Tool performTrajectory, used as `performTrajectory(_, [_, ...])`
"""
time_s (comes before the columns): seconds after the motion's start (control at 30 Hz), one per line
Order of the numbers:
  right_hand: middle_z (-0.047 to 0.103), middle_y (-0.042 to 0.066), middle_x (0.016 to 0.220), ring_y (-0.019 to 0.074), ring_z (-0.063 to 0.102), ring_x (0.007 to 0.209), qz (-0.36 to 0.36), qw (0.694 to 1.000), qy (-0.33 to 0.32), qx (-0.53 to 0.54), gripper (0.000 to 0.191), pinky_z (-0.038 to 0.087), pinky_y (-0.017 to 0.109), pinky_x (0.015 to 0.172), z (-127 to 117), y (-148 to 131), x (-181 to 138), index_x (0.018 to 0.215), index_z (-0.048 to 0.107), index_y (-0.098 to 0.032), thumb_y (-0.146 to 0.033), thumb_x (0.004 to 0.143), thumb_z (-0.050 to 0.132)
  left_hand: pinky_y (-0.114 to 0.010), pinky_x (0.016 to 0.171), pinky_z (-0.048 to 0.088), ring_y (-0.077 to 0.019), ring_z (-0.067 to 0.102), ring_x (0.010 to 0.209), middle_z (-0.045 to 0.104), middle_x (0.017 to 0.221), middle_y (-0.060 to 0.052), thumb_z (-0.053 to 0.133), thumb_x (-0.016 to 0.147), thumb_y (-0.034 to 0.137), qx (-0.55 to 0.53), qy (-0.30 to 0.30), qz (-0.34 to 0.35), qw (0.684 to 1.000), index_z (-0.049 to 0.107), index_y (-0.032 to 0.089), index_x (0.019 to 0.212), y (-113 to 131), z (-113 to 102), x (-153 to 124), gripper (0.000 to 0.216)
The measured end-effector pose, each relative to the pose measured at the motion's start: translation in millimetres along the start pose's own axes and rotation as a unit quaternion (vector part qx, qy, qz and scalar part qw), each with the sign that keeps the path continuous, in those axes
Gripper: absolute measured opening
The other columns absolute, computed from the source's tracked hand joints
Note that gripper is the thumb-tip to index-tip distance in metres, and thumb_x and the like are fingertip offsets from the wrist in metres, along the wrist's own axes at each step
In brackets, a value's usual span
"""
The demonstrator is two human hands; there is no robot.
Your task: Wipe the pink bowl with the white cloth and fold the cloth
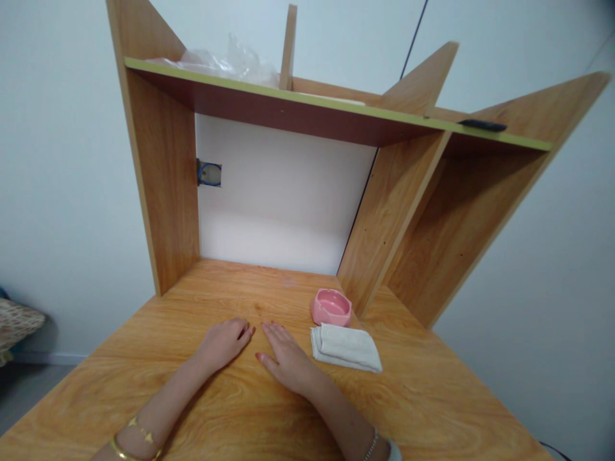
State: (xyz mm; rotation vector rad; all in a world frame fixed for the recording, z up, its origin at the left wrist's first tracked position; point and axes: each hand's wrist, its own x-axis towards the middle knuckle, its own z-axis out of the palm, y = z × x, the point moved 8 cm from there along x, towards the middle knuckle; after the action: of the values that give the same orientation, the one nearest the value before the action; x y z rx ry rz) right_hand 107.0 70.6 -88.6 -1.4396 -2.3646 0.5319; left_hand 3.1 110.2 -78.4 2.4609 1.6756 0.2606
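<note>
My left hand [225, 344] rests on the wooden desktop with its fingers loosely bent, the thumb a little apart, and no object in it. Beside it, my right hand [287, 360] lies palm down and open, fingers stretched forward and thumb pointing left. A small gap separates the two hands. To the right of my right hand is a folded white cloth [348, 347], not touched by it. Just behind the cloth stands a pink faceted bowl [331, 307] that looks like an ashtray, close to the upright divider.
A wooden hutch rises at the desk's back, with a left side panel [163, 186] and a divider [391, 224]. Its upper shelf [336, 105] carries a clear plastic bag [230, 64] and a dark flat object [482, 125]. An open socket box [209, 174] shows blue wire.
</note>
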Motion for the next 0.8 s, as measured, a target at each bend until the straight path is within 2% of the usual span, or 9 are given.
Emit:
performTrajectory(0.63, [0.027, 0.015, 0.140, 0.0212, 0.018, 0.131, 0.002, 1.000, -0.004, 0.000, 0.061, 0.015, 0.037, 0.108, 1.0, 0.8, 0.0, 0.135, 0.026, -0.003, -0.038, 0.085, 0.036, -0.029, 0.063, 0.038, -0.0218, 0.061, 0.075, 0.065, 0.081, -0.009, 0.029, 0.088, 0.034, 0.003, 0.005, 0.005, 1.000, 0.059, 0.016, 0.079, -0.4, 1.0, 1.2, 0.036])
performTrajectory(0.8, [0.029, 0.013, 0.140, 0.0204, 0.019, 0.130, 0.001, 1.000, 0.008, 0.005, 0.059, 0.016, 0.038, 0.107, 0.6, 1.2, 0.1, 0.135, 0.028, -0.007, -0.037, 0.085, 0.038, -0.029, 0.063, 0.038, -0.0221, 0.061, 0.075, 0.065, 0.079, -0.009, 0.029, 0.088, 0.035, 0.004, 0.002, -0.001, 1.000, 0.059, 0.017, 0.079, -0.5, 0.4, 0.1, 0.036])
